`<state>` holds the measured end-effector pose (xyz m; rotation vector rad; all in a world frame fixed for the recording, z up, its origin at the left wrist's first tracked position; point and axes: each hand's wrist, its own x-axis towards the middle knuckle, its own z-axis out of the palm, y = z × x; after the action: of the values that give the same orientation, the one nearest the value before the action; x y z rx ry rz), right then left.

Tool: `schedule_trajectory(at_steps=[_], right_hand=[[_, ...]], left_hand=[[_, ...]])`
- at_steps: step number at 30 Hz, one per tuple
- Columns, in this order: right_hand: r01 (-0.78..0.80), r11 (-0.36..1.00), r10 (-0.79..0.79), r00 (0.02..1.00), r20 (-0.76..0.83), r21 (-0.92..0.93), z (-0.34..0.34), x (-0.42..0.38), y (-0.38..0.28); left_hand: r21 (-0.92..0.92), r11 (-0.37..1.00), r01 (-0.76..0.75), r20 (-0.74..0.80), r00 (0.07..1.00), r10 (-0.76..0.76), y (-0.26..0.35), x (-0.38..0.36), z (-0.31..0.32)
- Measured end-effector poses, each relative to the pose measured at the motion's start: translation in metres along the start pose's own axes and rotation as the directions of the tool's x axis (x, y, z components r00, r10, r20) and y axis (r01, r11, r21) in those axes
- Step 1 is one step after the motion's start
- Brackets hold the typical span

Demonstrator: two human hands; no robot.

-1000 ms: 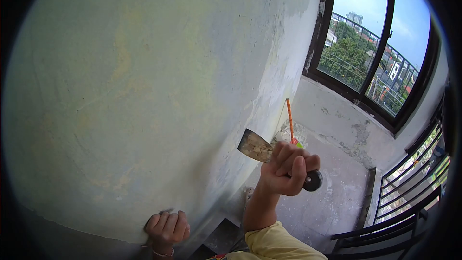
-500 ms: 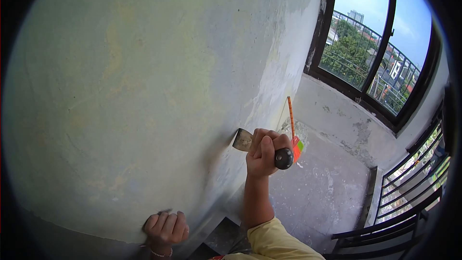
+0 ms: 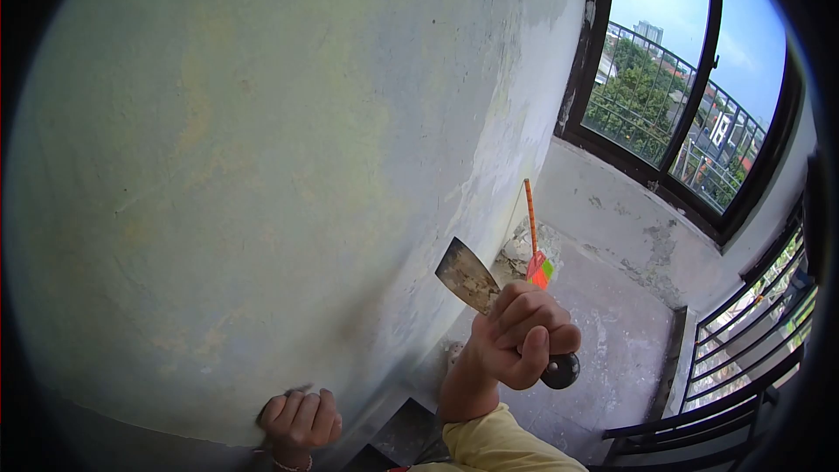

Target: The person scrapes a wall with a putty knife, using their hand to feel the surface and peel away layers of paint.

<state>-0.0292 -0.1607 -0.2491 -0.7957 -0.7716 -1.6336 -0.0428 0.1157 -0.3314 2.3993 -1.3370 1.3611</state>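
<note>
My right hand (image 3: pixel 524 332) is wrapped round the dark handle of a putty knife (image 3: pixel 468 278). Its broad, stained metal blade points up and left, held just off the peeling wall (image 3: pixel 288 166). The rounded handle end sticks out below my fist. Low on the same wall, my left hand (image 3: pixel 301 419) is closed with its knuckles facing me. Whatever its fingers hold, if anything, is hidden; a small dark patch shows just above them.
A broom (image 3: pixel 531 218) with an orange striped handle leans in the corner beside wall rubble (image 3: pixel 516 249). Speckled floor (image 3: pixel 603 323) stretches below the dark-framed window (image 3: pixel 669 70). Black metal railings (image 3: pixel 743 350) stand at right, and dark steps (image 3: pixel 402 428) lie below.
My right hand has drawn the putty knife away from the wall, down and to the right, and more of the blade shows. My left hand has stayed in place.
</note>
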Motion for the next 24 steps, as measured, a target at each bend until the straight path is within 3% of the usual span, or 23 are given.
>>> schedule_trajectory(at_steps=[1, 2, 3, 4, 6, 7, 8, 11, 14, 17, 21, 22, 23, 24], right_hand=[[-0.019, 0.999, 0.02, 1.0, -0.022, 0.038, -0.004, -0.007, 0.015], [-0.083, 0.928, 0.112, 0.992, 0.059, -0.363, -0.023, -0.026, 0.052], [-0.095, 0.696, 0.228, 0.969, 0.093, -0.712, -0.043, -0.044, 0.08], [-0.091, 0.694, 0.22, 0.971, 0.091, -0.714, -0.051, -0.047, 0.077], [-0.371, 0.822, 0.316, 0.928, -0.197, -0.431, -0.065, -0.046, 0.073], [-0.335, 0.928, 0.288, 0.922, -0.257, -0.162, -0.056, -0.029, 0.053], [-0.228, 0.973, 0.215, 0.955, -0.206, -0.041, -0.052, -0.019, 0.037], [-0.085, 0.991, 0.097, 0.989, -0.115, 0.103, -0.027, -0.01, 0.005], [-0.166, 0.979, 0.161, 0.986, -0.047, -0.12, -0.023, -0.026, 0.037], [-0.287, 0.956, 0.279, 0.954, -0.111, -0.057, -0.02, -0.013, 0.032], [-0.008, 0.995, 0.015, 0.997, -0.072, 0.095, -0.014, -0.003, -0.006], [-0.049, 0.993, 0.059, 0.994, -0.097, 0.107, -0.012, -0.008, 0.006], [-0.236, 0.971, 0.238, 0.96, -0.149, 0.028, -0.013, -0.025, 0.029], [-0.272, 0.922, 0.255, 0.962, -0.097, -0.276, -0.029, -0.047, 0.047]], left_hand=[[-0.001, 1.0, 0.003, 0.002, 1.0, -0.003, 0.0, 0.002, 0.002], [0.012, 1.0, 0.008, -0.024, 1.0, -0.008, 0.001, 0.005, 0.003], [0.021, 1.0, 0.008, -0.047, 0.999, -0.007, 0.002, 0.006, 0.001], [0.018, 1.0, 0.0, -0.052, 0.999, 0.001, 0.004, 0.003, 0.0], [0.033, 0.999, -0.017, -0.072, 0.997, 0.02, -0.001, 0.002, 0.005], [0.04, 0.999, -0.004, -0.085, 0.996, 0.008, 0.0, 0.005, 0.008], [0.041, 0.999, -0.001, -0.059, 0.998, 0.003, 0.001, 0.003, 0.005], [0.038, 0.999, -0.02, -0.025, 0.999, 0.021, 0.0, 0.002, 0.002], [0.029, 0.999, -0.014, -0.037, 0.999, 0.015, 0.001, 0.003, 0.002], [0.019, 1.0, -0.003, -0.037, 0.999, 0.004, 0.003, 0.004, 0.002], [0.022, 1.0, 0.001, -0.022, 1.0, -0.001, 0.001, -0.001, 0.003], [0.021, 1.0, 0.002, -0.018, 1.0, -0.002, 0.001, 0.001, 0.004], [0.025, 1.0, 0.014, -0.029, 0.999, -0.014, 0.002, 0.004, 0.004], [0.025, 0.999, 0.021, -0.037, 0.999, -0.02, 0.003, 0.005, 0.002]])
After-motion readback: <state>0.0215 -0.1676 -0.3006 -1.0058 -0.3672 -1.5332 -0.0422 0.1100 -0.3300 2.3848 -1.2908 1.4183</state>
